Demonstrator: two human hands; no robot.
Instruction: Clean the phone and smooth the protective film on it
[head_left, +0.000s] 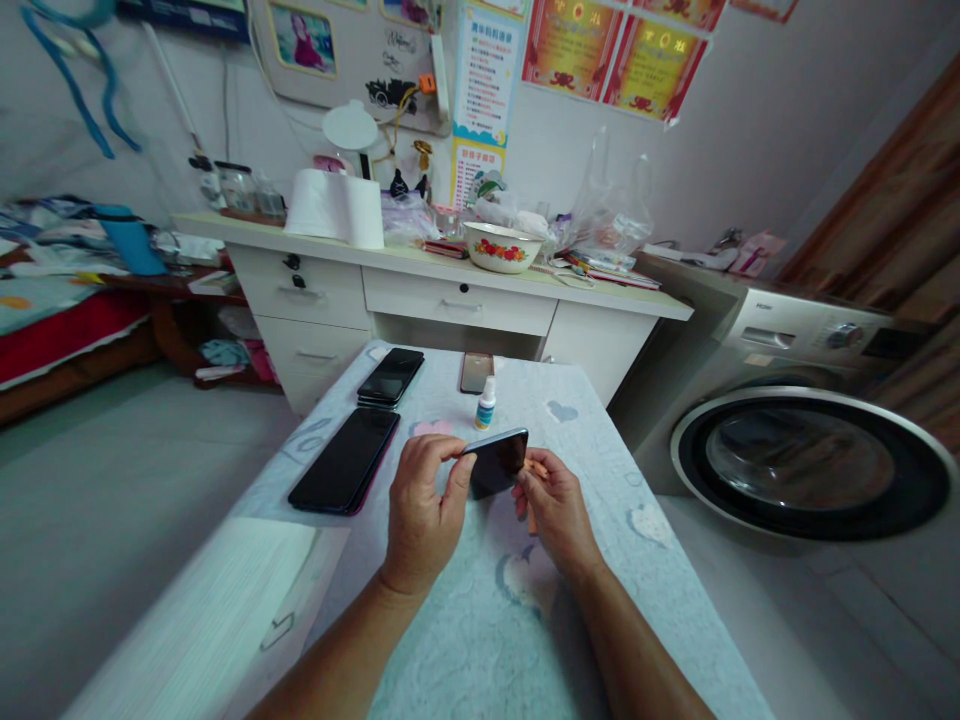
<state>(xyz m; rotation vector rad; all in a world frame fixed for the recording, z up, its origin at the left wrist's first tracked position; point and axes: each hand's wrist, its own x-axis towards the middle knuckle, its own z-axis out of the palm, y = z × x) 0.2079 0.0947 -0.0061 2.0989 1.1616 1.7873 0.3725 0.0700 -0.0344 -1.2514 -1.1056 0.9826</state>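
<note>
Pinched between the thumb and fingers of my left hand [426, 505] is the left end of a smartphone [498, 466]. It is tilted up over the table, its dark face toward me. My right hand [553, 508] is closed on a small orange cloth [533, 520], pressed near the phone's right edge; the fingers hide most of the cloth. Just beyond the phone stands a small white spray bottle [486, 404] with a blue and yellow label. A brown-edged phone case [477, 372] lies farther back. To the left rest a large dark tablet [346, 462] and a stack of phones [391, 376].
A pale patterned cloth covers the table [600, 600]. Behind it stands a white desk [300, 290] bearing a floral enamel bowl [504, 248], paper rolls [364, 212] and plastic bags [611, 215]. At right is a washing machine [757, 320] with its round door [810, 462].
</note>
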